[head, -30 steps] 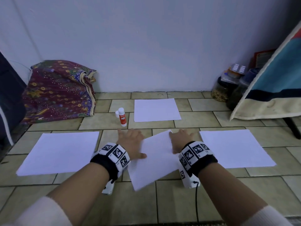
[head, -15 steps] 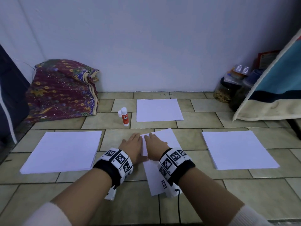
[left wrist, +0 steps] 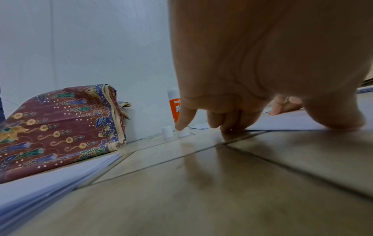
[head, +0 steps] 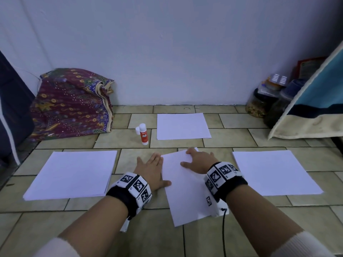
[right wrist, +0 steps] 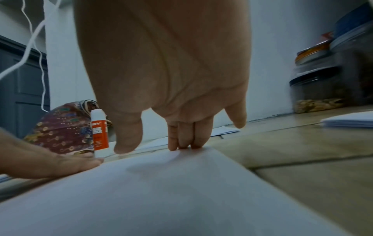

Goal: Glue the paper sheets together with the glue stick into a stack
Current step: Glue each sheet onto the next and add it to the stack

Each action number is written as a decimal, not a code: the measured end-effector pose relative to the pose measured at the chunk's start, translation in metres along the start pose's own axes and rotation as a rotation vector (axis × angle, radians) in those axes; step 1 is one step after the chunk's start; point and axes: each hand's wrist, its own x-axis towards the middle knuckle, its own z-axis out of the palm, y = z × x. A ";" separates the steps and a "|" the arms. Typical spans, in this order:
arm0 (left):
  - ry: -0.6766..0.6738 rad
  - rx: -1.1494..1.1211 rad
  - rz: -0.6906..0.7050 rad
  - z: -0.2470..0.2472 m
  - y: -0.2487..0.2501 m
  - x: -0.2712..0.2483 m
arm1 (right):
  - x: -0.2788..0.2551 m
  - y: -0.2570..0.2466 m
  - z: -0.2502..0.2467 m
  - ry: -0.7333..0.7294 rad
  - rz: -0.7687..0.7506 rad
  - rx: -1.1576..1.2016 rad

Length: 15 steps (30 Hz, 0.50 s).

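A white paper sheet (head: 185, 186) lies slightly skewed on the tiled floor between my hands. My right hand (head: 198, 160) lies flat on its far end, fingertips (right wrist: 185, 143) pressing the paper. My left hand (head: 151, 167) rests flat on the floor at the sheet's left edge, thumb touching that edge. An orange and white glue stick (head: 143, 134) stands upright beyond my left hand, its white cap (head: 137, 130) beside it. Paper stacks lie at the left (head: 72, 173), the right (head: 274, 171) and the far middle (head: 182, 126).
A folded patterned cloth (head: 72, 101) leans against the wall at the back left. Jars (head: 259, 102) and a blue and cream cushion (head: 315, 108) fill the back right corner. A dark cabinet (head: 11, 115) stands at the far left.
The middle sheet has turned from a strong slant to nearly straight. My right hand has slid back to the right along its far end; my left hand has stayed at the left edge.
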 end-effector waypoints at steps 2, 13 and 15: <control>0.000 0.003 0.000 -0.001 0.000 0.000 | 0.003 0.008 0.000 0.022 0.023 -0.011; 0.241 -0.030 0.000 -0.023 -0.003 -0.008 | -0.002 -0.024 0.006 0.121 0.081 -0.314; 0.258 -0.079 0.037 -0.021 -0.002 -0.008 | -0.005 -0.035 0.012 0.085 0.034 -0.279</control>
